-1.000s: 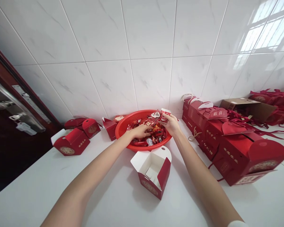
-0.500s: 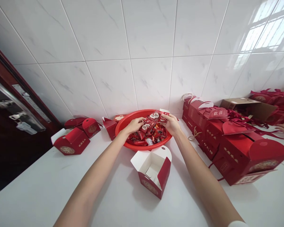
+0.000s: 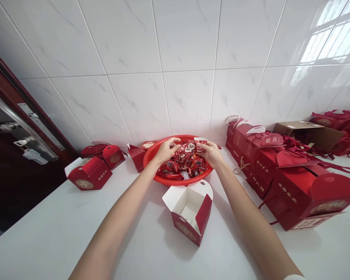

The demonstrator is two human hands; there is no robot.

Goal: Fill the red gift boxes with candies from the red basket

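A red plastic basket full of wrapped candies stands against the wall. Over its left side is my left hand, thumb and fingers apart with nothing between them. My right hand pinches a red candy packet with a white edge above the basket's right side. Between the hands lies another red packet with a pale printed patch, on top of the pile. In front of the basket sits an open red gift box, its white inside showing and its flaps raised.
Several red gift boxes stand at the left, near a dark door with keys in it. A row of larger red boxes fills the right side. Behind them are a cardboard carton and red ribboned bags.
My left hand has let go of a red packet and lifted slightly, its fingers spreading. The right hand still holds its packet. Another person's hand at the right edge has left the view.
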